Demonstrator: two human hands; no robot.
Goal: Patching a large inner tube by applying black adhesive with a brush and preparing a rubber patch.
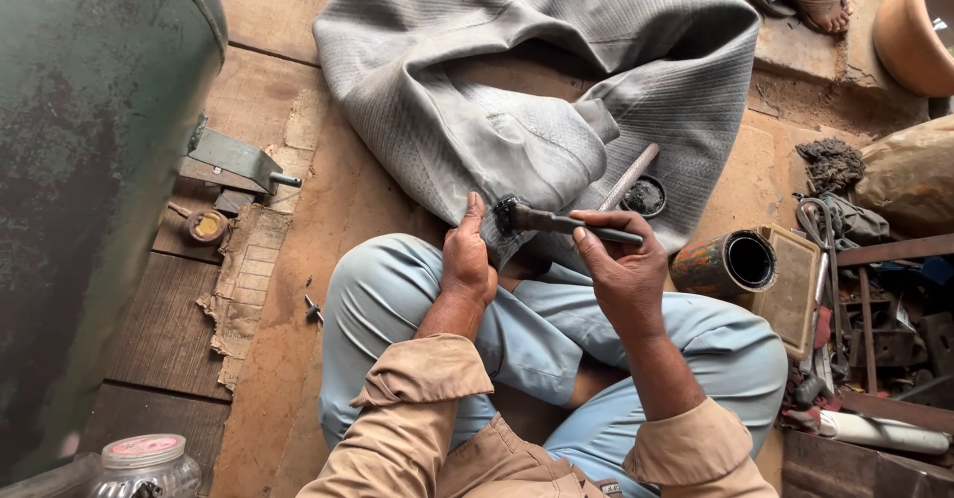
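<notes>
seated person, seen from above, legs crossed at the centre of the frame. the left hand (469, 259) presses flat, fingers unclenched, on a fold of the grey rubber tube (556, 90) that spreads across the upper middle of the frame and drapes onto the knee. the right hand (621, 264) is closed around the handle of a small dark brush (542, 220), whose bristle end touches the tube just beside the left thumb. behind the brush, a metal rod (632, 175) leans by a small round tin (646, 196). to the right of the knee lies an open can (730, 262) on its side, next to a flat tray (792, 289) and scattered tools (845, 259). a green tank (89, 160) fills the left edge; a glass jar (144, 466) stands at the lower left. judged risks: the bristles could smear the thumb, being so close; the tube could slip off the knee if the pressing hand eases; the tipped can could roll or spill.
</notes>
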